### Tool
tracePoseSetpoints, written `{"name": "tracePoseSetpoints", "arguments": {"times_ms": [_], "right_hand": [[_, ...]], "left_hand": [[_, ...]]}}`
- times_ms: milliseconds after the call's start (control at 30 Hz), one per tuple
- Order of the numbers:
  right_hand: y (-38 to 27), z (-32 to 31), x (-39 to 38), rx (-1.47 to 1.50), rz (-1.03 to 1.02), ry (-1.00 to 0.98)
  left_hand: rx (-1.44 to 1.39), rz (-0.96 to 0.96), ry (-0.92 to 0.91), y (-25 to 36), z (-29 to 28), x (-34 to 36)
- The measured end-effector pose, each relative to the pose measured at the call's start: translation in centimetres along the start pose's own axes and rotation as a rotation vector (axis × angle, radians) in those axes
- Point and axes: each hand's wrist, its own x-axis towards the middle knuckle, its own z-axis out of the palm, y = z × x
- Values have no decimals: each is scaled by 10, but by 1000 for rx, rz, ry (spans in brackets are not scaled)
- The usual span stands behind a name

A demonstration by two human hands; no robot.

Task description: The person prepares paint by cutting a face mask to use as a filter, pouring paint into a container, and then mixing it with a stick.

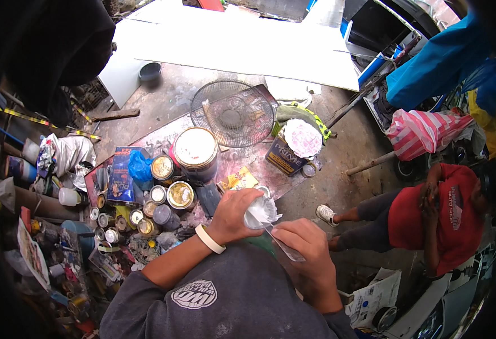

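My left hand (232,213) wraps round a whitish cup (259,214) with a ragged, crumpled rim that looks like thin plastic. It is held in front of my chest, tilted a little. My right hand (310,248) is closed on a flat, pale translucent strip (287,249). The strip's upper tip meets the cup's lower right side; whether it goes inside I cannot tell. A cream band circles my left wrist. Just beyond the cup lies a yellow packet (241,179) on the stained worktop.
Paint cans crowd the left, with a large can (196,152) behind. A fan guard (232,114) and a dark box (286,155) with a white crumpled cover sit farther off. A person in red (437,217) stands right. A white panel (231,48) spans the back.
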Motion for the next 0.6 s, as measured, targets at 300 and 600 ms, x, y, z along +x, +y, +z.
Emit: {"name": "tracePoseSetpoints", "arguments": {"times_ms": [300,600], "right_hand": [[-1,0,3,15,17,-7],[-5,-8,2,10,24,-53]], "left_hand": [[8,20,7,1,2,0],[0,19,15,3,0,1]]}}
